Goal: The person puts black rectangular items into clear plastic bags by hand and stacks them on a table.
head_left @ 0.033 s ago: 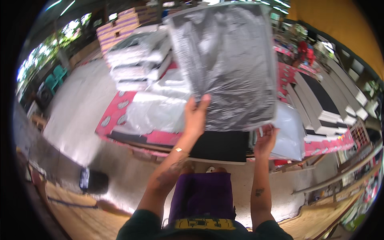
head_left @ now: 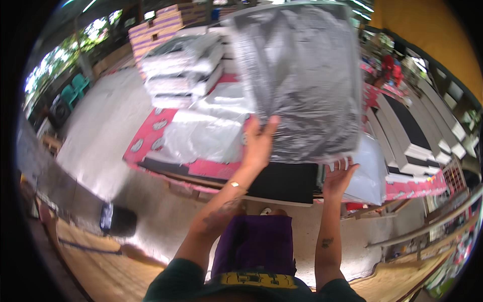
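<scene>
A large flat rectangular dark panel wrapped in clear plastic [head_left: 307, 85] is tilted up in front of me, above the table. My left hand [head_left: 259, 146] grips its lower left side, thumb showing on the near face. At the lower right corner, my right hand [head_left: 339, 179] holds the bottom edge from below, palm up; its fingertips are partly hidden and pale bands circle some fingers. Beneath the panel lies a black flat board [head_left: 284, 183] at the table's front edge. A sheet of clear plastic [head_left: 204, 133] is spread to the left, and a whitish plastic bag [head_left: 365, 176] lies beside my right hand.
The table has a pink patterned cover [head_left: 146, 133]. Wrapped packages [head_left: 176, 70] are stacked at its far left, in front of striped cartons [head_left: 156, 32]. Long black-and-white boards [head_left: 405, 126] lie at the right. A black container [head_left: 118, 220] stands on the floor at left.
The wrapped panel and my left hand have shifted slightly right. My right hand has moved a little right too, with its thumb further out. The whole view has also shifted slightly.
</scene>
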### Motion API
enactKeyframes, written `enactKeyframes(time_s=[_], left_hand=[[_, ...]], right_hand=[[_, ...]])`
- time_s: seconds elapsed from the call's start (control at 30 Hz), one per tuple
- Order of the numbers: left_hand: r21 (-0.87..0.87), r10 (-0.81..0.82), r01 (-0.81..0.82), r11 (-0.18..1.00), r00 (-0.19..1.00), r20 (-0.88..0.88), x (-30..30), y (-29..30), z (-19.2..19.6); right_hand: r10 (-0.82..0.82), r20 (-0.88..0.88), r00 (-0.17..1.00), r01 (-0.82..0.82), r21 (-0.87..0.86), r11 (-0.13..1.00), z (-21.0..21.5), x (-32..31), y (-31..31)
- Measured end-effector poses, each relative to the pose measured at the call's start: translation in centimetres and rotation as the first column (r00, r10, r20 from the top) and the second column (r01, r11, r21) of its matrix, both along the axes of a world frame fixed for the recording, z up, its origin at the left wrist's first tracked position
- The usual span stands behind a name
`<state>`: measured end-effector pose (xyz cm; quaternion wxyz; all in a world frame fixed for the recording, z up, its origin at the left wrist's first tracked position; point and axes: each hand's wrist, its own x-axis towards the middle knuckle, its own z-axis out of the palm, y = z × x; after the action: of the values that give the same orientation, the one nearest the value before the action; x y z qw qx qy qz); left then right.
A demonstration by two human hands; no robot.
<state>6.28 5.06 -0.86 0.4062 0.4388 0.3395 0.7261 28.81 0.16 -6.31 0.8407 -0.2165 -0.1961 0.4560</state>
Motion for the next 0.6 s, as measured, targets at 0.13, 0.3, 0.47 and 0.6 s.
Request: enactKeyframes(time_s=[0.13,0.3,0.47,0.6], left_hand=[[0.229,-0.061,0.076,0.97,0.995,-0.073,6.3,-2.6,1.2],[-0.222,-0.552,0.505,0.834,0.756,-0.352,4.0,-7.2,-7.6],[0.333,0.46,-0.338,0.88,0.442,-0.77,-11.0,-1.5,-9.2],[0.306,0.221,-0.734,0.606,-0.214,-0.951,-22.0,2.2,-6.8]], right_hand=[[-0.22,0.103,0.97,0.217,0.036,0.975,3.2,-1.6,-0.1],[-0.429,0.004,0.903,0.427,-0.098,0.899,2.5,3.0,1.2],[-0.656,0.099,0.748,0.661,-0.204,0.722,-2.9,10.7,1.1],[-0.644,0.348,0.681,0.732,-0.329,0.596,-7.3,16.0,0.9]])
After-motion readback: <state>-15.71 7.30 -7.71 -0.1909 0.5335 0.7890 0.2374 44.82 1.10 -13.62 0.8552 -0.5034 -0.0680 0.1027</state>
